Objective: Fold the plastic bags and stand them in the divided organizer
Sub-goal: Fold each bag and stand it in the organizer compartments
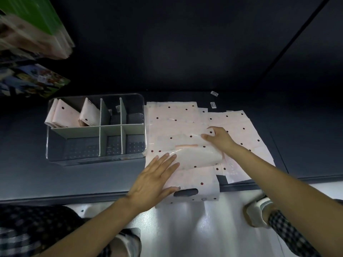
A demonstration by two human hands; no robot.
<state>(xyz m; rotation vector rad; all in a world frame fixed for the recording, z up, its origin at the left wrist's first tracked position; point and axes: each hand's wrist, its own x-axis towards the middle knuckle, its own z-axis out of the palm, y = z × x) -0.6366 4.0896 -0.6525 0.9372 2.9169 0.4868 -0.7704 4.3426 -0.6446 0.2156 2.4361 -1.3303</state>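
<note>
Meanwhile, a pale pink dotted plastic bag [185, 145] is pressed flat under the outspread left hand [156, 179] and pinched by the right hand [218, 139], folding unfinished, while folded bags [74, 115] are stood in the clear divided organizer [95, 160] beyond the left hand.

Both forearms are bare from the elbow down, with no sleeve, watch or ring visible on the left hand [154, 182] or the right hand [220, 139]; the left thumbnail [179, 187] carries a dark polish or pattern too small to make out. The legs are clothed in dark checked trousers [31, 229], woven in black with paler crossing lines, seen at lower left and again at lower right. On the feet are pale grey-white slip-on sandals, the right sandal [257, 212] showing a broad strap with a darker stripe, the left sandal [130, 243] only partly visible.
</note>
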